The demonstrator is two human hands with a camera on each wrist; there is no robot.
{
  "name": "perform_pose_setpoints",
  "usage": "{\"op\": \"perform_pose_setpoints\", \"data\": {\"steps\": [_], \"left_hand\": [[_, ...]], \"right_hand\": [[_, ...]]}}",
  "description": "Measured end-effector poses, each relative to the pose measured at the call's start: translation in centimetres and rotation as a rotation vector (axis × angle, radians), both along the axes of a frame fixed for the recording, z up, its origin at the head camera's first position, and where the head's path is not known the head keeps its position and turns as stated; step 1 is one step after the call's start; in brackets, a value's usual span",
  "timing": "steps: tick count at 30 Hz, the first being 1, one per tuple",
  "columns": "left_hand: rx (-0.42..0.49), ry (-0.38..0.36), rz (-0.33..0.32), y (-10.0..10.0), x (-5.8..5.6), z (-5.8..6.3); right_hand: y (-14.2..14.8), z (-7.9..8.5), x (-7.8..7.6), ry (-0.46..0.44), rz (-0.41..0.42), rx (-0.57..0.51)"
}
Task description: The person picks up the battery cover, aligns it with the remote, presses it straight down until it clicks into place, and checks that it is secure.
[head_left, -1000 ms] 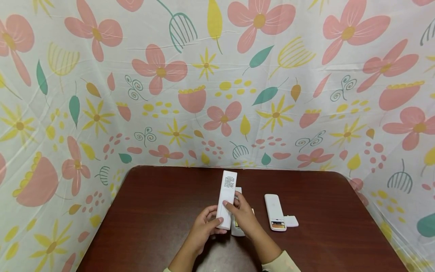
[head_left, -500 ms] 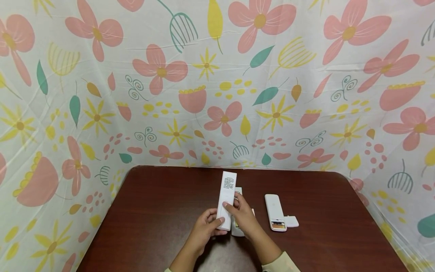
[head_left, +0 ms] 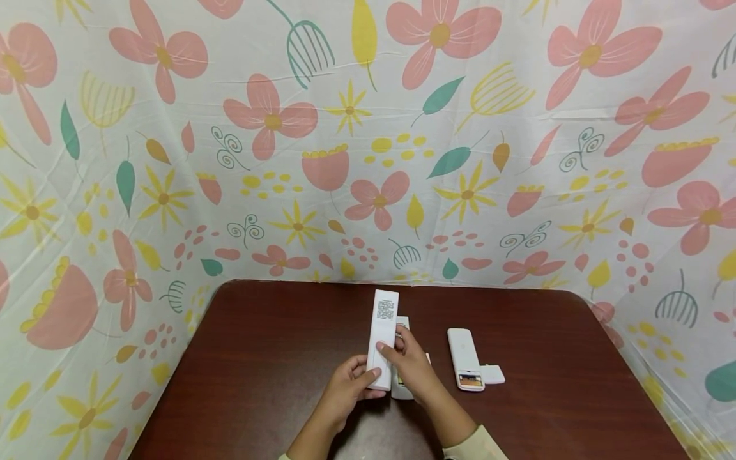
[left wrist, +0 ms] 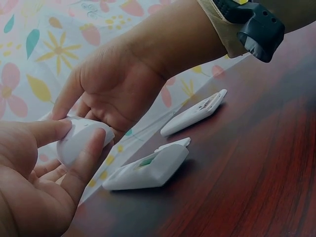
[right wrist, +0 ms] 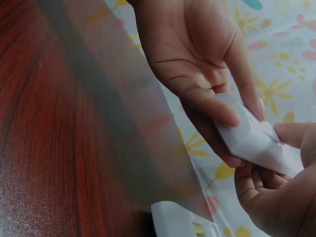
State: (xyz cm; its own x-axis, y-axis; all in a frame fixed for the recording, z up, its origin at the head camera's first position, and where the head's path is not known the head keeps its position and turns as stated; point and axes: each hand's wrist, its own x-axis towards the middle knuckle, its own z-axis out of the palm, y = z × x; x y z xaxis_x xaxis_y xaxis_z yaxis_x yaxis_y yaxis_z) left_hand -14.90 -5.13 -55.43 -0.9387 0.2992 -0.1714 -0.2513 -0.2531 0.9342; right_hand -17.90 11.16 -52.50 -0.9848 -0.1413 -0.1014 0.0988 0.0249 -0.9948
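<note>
A white remote control [head_left: 383,329] is held above the table, its back with a printed code label turned up and its far end raised. Around the near end, my left hand [head_left: 344,388] grips with the thumb on the back. From the right side my right hand [head_left: 413,365] grips the middle, thumb pressing on the back. The left wrist view shows the remote's rounded end [left wrist: 81,143] between the left fingers. Partly hidden under the right hand, a second white remote [head_left: 402,391] lies on the table, its battery compartment open.
Farther right lies a third white remote [head_left: 463,350] with batteries showing in its open compartment. A small white battery cover [head_left: 492,374] is beside it. The dark wooden table [head_left: 259,358] meets a flower-printed cloth [head_left: 368,140] at the back and sides.
The held remote's far end has shifted very slightly left and down. Both hands keep nearly the same grip, and the remotes on the table have not moved.
</note>
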Motion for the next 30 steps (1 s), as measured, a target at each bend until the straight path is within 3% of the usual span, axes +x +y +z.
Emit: {"op": "perform_pose_setpoints", "data": {"steps": [30], "left_hand": [[-0.007,0.006,0.001,0.30,0.32,0.36]], "right_hand": [[0.26,-0.19,0.04,-0.002,-0.001,0.001]]}}
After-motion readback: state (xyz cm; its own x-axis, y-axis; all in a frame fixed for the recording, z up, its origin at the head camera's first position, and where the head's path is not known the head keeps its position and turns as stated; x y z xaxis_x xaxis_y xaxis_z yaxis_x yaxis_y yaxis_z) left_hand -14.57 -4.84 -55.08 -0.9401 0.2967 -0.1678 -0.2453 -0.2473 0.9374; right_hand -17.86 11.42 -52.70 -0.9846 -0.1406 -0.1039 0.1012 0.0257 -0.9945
